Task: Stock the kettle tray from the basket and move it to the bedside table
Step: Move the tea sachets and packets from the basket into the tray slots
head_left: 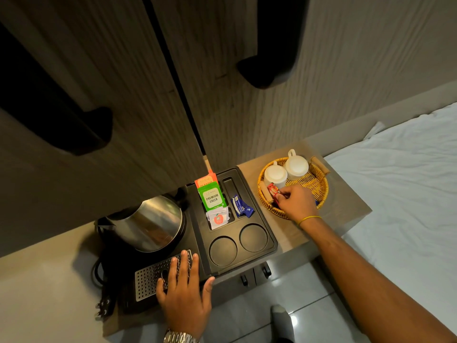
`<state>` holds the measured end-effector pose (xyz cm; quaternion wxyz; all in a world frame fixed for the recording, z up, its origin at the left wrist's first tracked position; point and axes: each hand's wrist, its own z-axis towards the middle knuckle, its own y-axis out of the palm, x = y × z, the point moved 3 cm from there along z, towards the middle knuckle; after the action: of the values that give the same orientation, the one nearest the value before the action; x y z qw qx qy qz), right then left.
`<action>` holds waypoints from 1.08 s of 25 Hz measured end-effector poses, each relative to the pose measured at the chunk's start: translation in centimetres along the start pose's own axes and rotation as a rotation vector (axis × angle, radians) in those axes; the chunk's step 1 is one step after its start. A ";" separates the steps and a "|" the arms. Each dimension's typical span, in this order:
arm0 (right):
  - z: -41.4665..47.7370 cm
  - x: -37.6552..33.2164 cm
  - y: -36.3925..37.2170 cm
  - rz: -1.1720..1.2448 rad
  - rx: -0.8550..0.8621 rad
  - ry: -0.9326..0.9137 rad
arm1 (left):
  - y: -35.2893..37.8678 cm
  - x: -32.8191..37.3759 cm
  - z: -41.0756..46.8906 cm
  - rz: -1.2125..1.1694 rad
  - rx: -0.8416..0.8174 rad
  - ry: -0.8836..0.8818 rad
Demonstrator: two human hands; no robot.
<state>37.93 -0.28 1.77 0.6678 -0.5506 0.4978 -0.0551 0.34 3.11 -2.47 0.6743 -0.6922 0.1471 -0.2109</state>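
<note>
The black kettle tray [269,233] lies on a low counter with a steel kettle [150,224] on its left half. Its slots hold a green tea packet [212,198], an orange packet [205,180], a white sachet [217,219] and blue sachets [241,206]. Two round cup recesses [238,243] are bare. To the right stands the wicker basket [319,186] with two white cups [286,170]. My right hand [295,203] reaches into the basket, fingers pinched on red sachets [273,190]. My left hand [184,293] rests flat on the tray's perforated drip grate [148,278].
Wooden wardrobe doors with dark handles [269,45] rise right behind the counter. A bed with white sheets [400,184] lies to the right. The kettle's black cord [99,276] loops off the tray's left side. Grey floor tiles and a socked foot [282,318] show below.
</note>
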 end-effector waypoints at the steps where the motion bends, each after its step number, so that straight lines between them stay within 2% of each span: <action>1: -0.2 0.1 -0.5 0.015 0.036 0.003 | 0.0 0.0 0.0 -0.001 -0.002 0.000; 4: -1.1 -0.1 -2.1 0.093 0.118 -0.006 | -0.2 0.1 -0.1 -0.005 -0.010 -0.004; 8: -1.5 -2.0 -2.8 0.225 0.146 -0.018 | -0.6 0.3 0.0 -0.003 -0.014 -0.007; 13: -0.5 -7.5 -0.1 0.313 0.082 -0.140 | -0.8 0.4 0.0 -0.019 -0.012 -0.010; 21: 2.6 -12.4 5.6 -0.103 -0.099 -0.234 | -0.8 0.3 0.1 -0.016 -0.030 -0.012; 27: 3.3 -12.5 7.0 -0.168 -0.135 -0.237 | -0.8 0.4 0.2 -0.017 -0.031 -0.018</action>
<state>30.78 12.46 3.46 0.6764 -0.6367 0.3701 -0.0118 0.72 3.08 -1.62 0.6631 -0.7056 0.1382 -0.2083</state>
